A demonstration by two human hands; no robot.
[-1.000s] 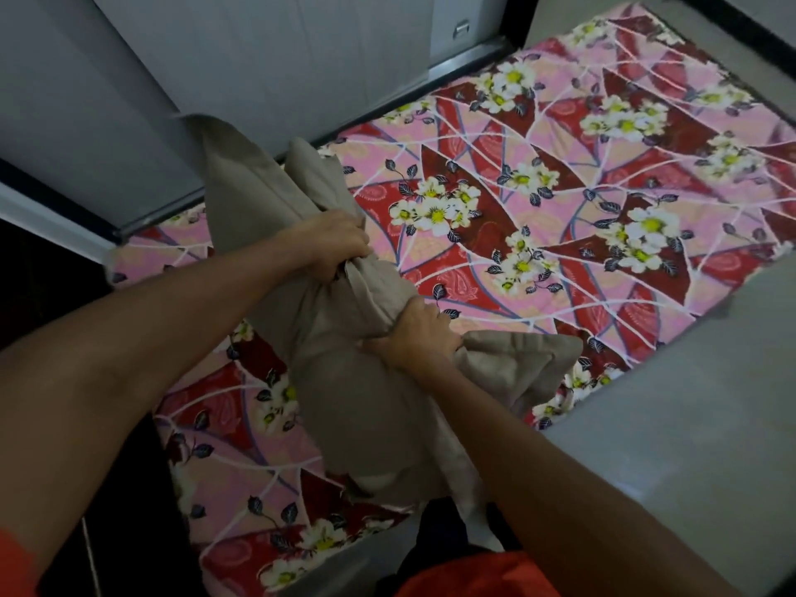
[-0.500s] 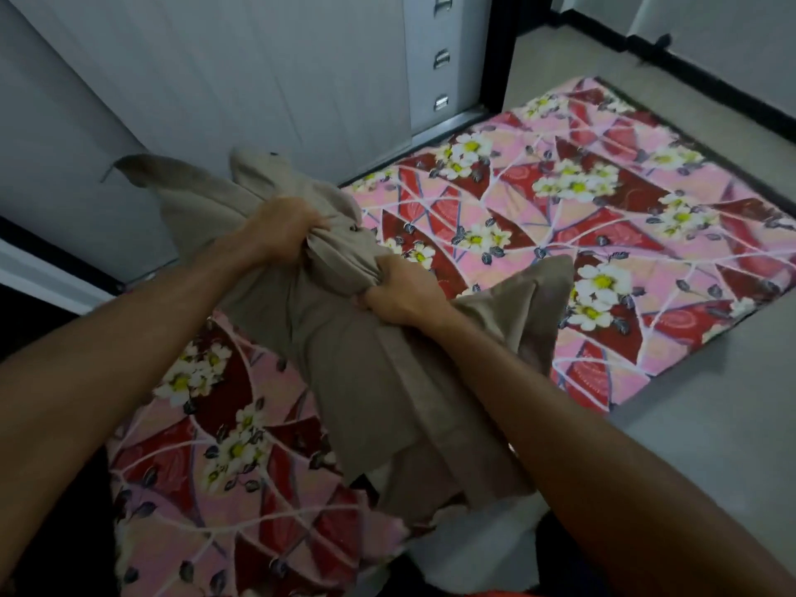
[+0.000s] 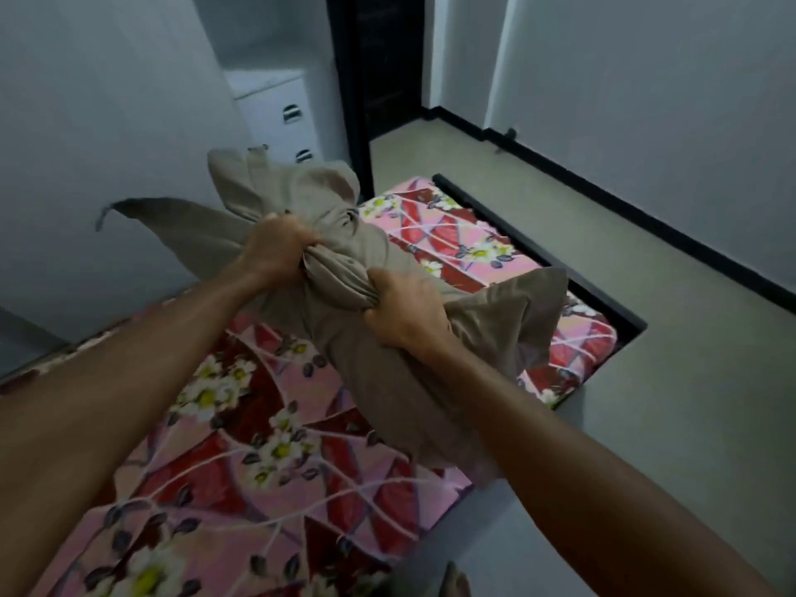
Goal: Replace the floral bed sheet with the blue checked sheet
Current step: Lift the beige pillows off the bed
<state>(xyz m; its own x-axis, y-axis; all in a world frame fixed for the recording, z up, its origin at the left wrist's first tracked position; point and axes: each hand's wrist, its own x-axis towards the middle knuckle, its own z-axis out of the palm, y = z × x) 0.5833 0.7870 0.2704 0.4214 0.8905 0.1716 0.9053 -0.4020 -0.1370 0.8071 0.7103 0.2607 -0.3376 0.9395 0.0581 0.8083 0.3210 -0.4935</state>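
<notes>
In the head view, both hands clutch a bunched beige cloth (image 3: 344, 295) held up above the mattress. The left hand (image 3: 278, 247) has its fingers closed tight on a gathered neck of the fabric, and the right hand (image 3: 402, 314) is fisted on the same twist just beside it; loose flaps stick out past both fists.

The floral bed sheet (image 3: 258, 445) lies flat over the whole mattress, from the near corner to the far corner beside the black bed frame edge (image 3: 538, 256). It is not yet lifted anywhere. The blue checked sheet is not in sight.

The floral sheet looks thin, soft and light, so it should gather easily but drape and drag; a corner or the free edge along the floor (image 3: 646, 381) side seems the best place to take hold. A white drawer cabinet (image 3: 280, 109) stands by the wall.
</notes>
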